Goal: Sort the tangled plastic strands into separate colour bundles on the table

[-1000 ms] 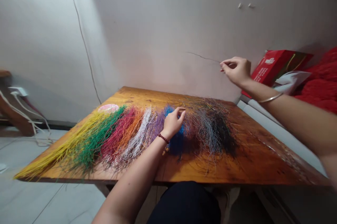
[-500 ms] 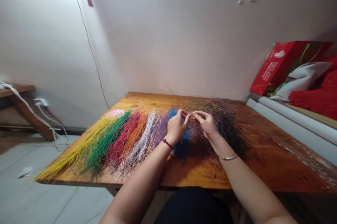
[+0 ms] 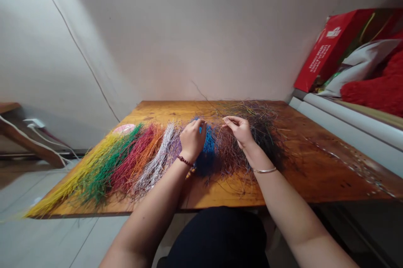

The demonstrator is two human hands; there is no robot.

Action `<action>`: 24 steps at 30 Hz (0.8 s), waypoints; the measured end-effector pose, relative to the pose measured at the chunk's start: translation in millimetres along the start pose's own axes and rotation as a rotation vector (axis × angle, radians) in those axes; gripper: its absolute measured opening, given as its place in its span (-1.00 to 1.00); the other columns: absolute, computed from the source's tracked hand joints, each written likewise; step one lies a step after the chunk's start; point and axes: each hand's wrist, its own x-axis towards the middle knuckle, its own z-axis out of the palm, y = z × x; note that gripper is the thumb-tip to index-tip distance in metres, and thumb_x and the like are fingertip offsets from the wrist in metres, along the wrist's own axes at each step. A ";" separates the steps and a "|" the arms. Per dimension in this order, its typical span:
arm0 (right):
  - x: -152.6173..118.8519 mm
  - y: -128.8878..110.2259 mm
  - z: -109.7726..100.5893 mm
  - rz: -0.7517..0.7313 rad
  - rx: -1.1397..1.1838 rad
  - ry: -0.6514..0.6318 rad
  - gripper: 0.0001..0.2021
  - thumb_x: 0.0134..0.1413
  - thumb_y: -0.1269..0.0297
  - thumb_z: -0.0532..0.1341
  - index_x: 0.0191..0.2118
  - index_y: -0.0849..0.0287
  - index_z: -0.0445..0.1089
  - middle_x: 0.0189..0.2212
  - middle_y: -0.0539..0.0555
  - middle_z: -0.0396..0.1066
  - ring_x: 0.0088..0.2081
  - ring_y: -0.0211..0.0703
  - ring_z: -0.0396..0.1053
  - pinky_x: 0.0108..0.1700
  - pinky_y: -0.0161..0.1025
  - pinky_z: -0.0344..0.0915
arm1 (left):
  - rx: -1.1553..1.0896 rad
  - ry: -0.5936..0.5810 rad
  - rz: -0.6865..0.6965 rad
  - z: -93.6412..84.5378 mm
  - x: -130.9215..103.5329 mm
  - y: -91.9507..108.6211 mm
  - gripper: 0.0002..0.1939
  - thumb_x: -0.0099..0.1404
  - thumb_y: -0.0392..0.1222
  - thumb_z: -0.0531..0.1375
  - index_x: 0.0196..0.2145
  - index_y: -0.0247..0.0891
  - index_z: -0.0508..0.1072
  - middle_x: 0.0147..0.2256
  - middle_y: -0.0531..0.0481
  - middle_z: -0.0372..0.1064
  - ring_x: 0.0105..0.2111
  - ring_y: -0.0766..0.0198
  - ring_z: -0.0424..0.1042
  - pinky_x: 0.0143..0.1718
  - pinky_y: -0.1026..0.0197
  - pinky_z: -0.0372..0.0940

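Bundles of thin coloured strands lie side by side on the wooden table [image 3: 195, 198]: yellow [image 3: 78, 167], green [image 3: 108, 163], crimson [image 3: 135, 154], orange, white [image 3: 162, 154], purple, blue [image 3: 208, 146], brown [image 3: 229, 150] and black [image 3: 267, 137]. Above the purple and blue bundles is my left hand [image 3: 193, 137], its fingers closed together; whatever they hold is too small to make out. Over the brown strands, my right hand [image 3: 241, 129] pinches thumb and forefinger on a thin strand [image 3: 204, 96] that sticks up toward the wall.
A pink round item [image 3: 124, 128] lies behind the yellow bundle. Red box [image 3: 327, 49], grey bag and red fluffy cloth [image 3: 374, 98] rest at the right, above white rolls [image 3: 355, 121]. A string of small beads [image 3: 349, 167] lies on the table's right side.
My hands have moved apart, the left one going leftward from the right. The camera view has shifted, so the table and box appear higher and further left.
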 end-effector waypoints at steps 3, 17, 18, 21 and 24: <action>0.2 0.1 0.6 -0.001 -0.022 -0.012 -0.68 -0.24 0.01 0.43 -0.41 0.16 0.54 -0.49 0.07 0.53 -0.47 -0.15 0.50 -0.37 -0.24 0.44 | 0.005 0.046 -0.031 -0.6 1.8 -1.4 -0.68 0.41 0.03 0.00 -0.20 -0.12 0.48 -0.22 -0.07 0.51 -0.22 0.17 0.44 -0.32 0.25 0.14; 7.6 -25.8 -23.5 -0.026 0.016 0.115 -0.67 -0.25 0.03 0.44 -0.38 0.16 0.52 -0.46 0.04 0.53 -0.43 -0.22 0.50 -0.37 -0.30 0.42 | -0.599 0.553 -0.239 -12.2 13.5 -0.1 -0.72 0.42 0.00 -0.02 -0.30 -0.24 0.30 -0.40 -0.02 0.43 -0.37 0.32 0.44 -0.32 0.29 0.25; 9.0 -29.0 -28.2 -0.037 0.021 0.131 -0.68 -0.24 0.04 0.43 -0.37 0.15 0.52 -0.45 0.03 0.53 -0.43 -0.22 0.50 -0.37 -0.30 0.42 | -0.625 0.584 -0.244 -13.1 14.2 0.7 -0.73 0.42 -0.01 -0.03 -0.29 -0.24 0.29 -0.39 -0.02 0.43 -0.36 0.33 0.45 -0.29 0.28 0.26; 12.9 -39.0 -43.7 -0.072 0.060 0.169 -0.71 -0.20 0.07 0.43 -0.34 0.11 0.51 -0.41 0.01 0.53 -0.40 -0.24 0.50 -0.38 -0.33 0.44 | -0.665 0.532 -0.253 -10.9 13.3 2.9 -0.74 0.43 -0.01 -0.04 -0.29 -0.24 0.26 -0.37 -0.03 0.45 -0.35 0.33 0.46 -0.30 0.27 0.27; 14.4 -49.6 -58.9 -0.102 0.093 0.189 -0.74 -0.13 0.06 0.39 -0.31 0.07 0.50 -0.39 -0.03 0.52 -0.38 -0.28 0.49 -0.38 -0.37 0.43 | -0.686 0.370 -0.270 -1.2 9.4 3.6 -0.72 0.41 0.02 -0.02 -0.31 -0.23 0.26 -0.36 -0.05 0.47 -0.38 0.32 0.46 -0.35 0.28 0.26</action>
